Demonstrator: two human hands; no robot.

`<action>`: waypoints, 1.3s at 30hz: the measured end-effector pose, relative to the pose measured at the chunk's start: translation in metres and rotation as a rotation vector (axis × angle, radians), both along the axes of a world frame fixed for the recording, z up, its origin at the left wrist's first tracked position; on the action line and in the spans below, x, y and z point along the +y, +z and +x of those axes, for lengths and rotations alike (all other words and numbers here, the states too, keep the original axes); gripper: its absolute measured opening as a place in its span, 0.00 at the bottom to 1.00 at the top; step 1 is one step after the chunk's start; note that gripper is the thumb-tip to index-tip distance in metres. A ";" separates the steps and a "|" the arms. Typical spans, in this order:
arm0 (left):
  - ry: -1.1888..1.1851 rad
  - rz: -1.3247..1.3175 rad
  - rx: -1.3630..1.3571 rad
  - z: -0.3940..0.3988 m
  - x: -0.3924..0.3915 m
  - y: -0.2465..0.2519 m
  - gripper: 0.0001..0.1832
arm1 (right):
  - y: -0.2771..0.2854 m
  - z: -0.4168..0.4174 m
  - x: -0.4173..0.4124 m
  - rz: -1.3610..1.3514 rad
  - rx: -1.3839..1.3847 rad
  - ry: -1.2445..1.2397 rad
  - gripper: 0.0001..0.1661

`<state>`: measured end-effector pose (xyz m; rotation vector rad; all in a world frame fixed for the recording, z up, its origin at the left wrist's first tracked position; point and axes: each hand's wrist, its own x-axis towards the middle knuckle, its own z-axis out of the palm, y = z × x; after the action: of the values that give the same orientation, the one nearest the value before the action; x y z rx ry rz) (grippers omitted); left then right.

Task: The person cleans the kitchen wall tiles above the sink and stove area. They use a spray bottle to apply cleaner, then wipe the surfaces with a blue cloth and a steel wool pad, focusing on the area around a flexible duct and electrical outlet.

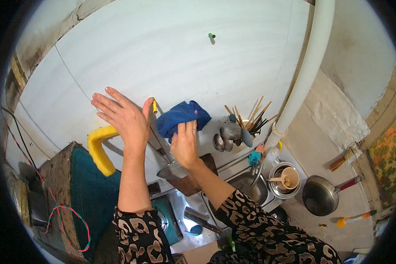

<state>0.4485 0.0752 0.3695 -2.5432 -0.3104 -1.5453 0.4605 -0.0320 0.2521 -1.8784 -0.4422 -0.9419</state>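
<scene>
My right hand [185, 142] grips a bunched blue cloth [181, 118] at the white wall panel [171, 62]. Spread flat with fingers apart, my left hand [128, 118] is at the same panel and holds nothing; whether its palm touches is hidden. Close to its thumb a yellow peg [154, 107] sticks out of the panel. A bent yellow foam-like piece [102, 158] juts out beside my left wrist. Below my right hand are a metal pan-like utensil [173, 170] with a long handle and a dark brown board [188, 184], partly covered by my forearm.
Right of the cloth hang several ladles [230, 131] beside a holder of chopsticks [250, 122]. Below lie a sink [250, 188], a cleaver [196, 214] and a gas stove [168, 221]. A white pipe [303, 69] and a hanging saucepan [320, 196] are at right.
</scene>
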 end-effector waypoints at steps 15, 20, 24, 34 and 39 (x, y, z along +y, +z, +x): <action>-0.151 0.066 -0.200 -0.003 0.012 -0.004 0.46 | -0.094 -0.209 -0.173 0.609 1.038 0.671 0.29; -0.506 -0.206 -0.161 -0.089 -0.011 -0.017 0.32 | -0.224 -0.287 -0.202 0.494 1.571 0.404 0.30; -0.750 -0.446 0.147 -0.176 -0.060 -0.150 0.26 | -0.300 -0.325 -0.215 -0.020 1.558 0.139 0.32; 0.013 -1.349 1.045 -0.443 -0.050 -0.419 0.13 | -0.350 -0.313 -0.174 -0.511 1.831 0.195 0.49; 0.160 -1.462 1.126 -0.457 -0.041 -0.475 0.16 | -0.420 -0.321 -0.145 -0.631 1.616 0.305 0.45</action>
<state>-0.0086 0.0343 -0.1060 -3.4734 -1.7778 0.7512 0.1394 -0.1767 -0.1675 -2.3430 0.0347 1.1103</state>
